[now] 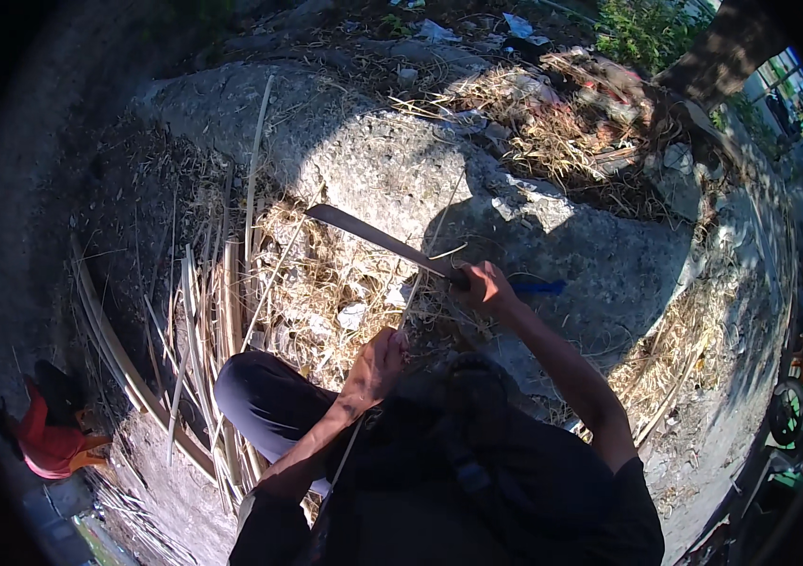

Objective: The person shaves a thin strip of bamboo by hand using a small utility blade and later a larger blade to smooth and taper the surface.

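R grip (488, 289) clenched on machete (378, 237) handle, blade out to L. L grip (376, 368) clasps thin strip (410, 304), which runs up to blade, above dry shavings (364, 272). Bent knee (265, 382) btwn L grip & long stalks (231, 302). Rough slab (387, 160) beyond, w/ debris (562, 141) behind. Person in red (46, 439) far L.

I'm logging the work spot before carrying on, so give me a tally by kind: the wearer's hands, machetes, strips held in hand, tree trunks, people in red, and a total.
Hands: 2 (left hand, right hand)
Machete: 1
Thin pale strip in hand: 1
Tree trunk: 1
Person in red: 1
Total: 6
Loose strips are too tangled to count.
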A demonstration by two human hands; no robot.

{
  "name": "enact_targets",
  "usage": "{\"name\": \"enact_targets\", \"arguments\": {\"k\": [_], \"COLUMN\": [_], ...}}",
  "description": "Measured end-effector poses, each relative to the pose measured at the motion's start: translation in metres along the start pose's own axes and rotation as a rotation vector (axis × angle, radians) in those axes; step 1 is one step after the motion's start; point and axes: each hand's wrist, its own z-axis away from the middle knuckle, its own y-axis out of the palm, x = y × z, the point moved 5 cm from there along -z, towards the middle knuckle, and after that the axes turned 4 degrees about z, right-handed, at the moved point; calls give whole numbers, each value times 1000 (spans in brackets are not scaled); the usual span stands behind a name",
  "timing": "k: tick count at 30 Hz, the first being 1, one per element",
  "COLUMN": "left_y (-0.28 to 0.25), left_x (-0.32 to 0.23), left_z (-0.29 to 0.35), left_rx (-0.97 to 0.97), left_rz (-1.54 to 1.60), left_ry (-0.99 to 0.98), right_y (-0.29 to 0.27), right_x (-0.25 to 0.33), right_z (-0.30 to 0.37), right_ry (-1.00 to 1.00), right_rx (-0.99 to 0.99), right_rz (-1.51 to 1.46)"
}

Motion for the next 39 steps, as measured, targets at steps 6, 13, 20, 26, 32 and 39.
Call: {"name": "enact_targets", "arguments": {"k": [6,13,20,26,32,39], "left_y": [-11,-10,-4,-18,-31,-51], "left_x": [-9,-16,-18,-19,-48,-52], "left_z": [15,14,33,30,42,37], "left_rx": [-24,28,40,-18,60,243], "left_rz": [-83,-41,-69,-79,-16,8], "left_ry": [19,-79,-153,-57,-45,-289], "right_y": [-4,3,2,-3,-15,-47], "right_x": [38,33,15,73,-21,-25], "right_z": [7,16,10,11,8,24], "right_ry": [-1,-54,128,75,132,378], "right_rx": [118,-293,-25,130,-314,-423], "right_rz": [-162,-2,-49,-186,-76,-483]}}
